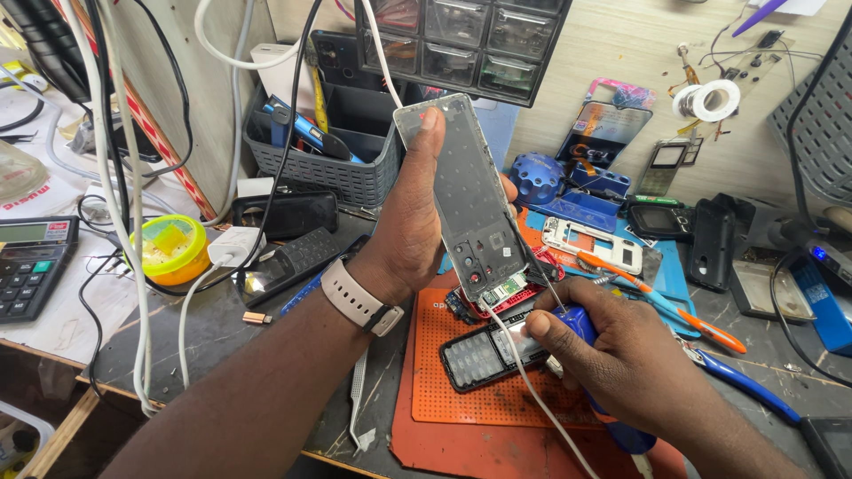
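1. The left hand (417, 222) is holding a phone frame (466, 200) upright above the bench, fingers wrapped behind it and the thumb pressing on its near upper edge; a pale wristband is sitting on that wrist.
2. The right hand (621, 364) is closing around a blue-handled screwdriver (577, 324), fingers curled tightly on the handle, with the thin shaft pointing up toward the lower end of the frame.
3. The frame is showing as a bare shell with open cut-outs near its lower end; whether the tip is touching it cannot be told.
4. A keypad phone (484, 355) is lying on the orange mat (444, 399) just left of the right hand, with a red circuit board (506, 293) lying just beyond it.
5. Judging from this, disassembly is appearing well advanced: the frame is separated, while the board and keypad phone are lying apart.
6. A grey basket (355, 177) and a calculator (27, 266) are standing to the left.
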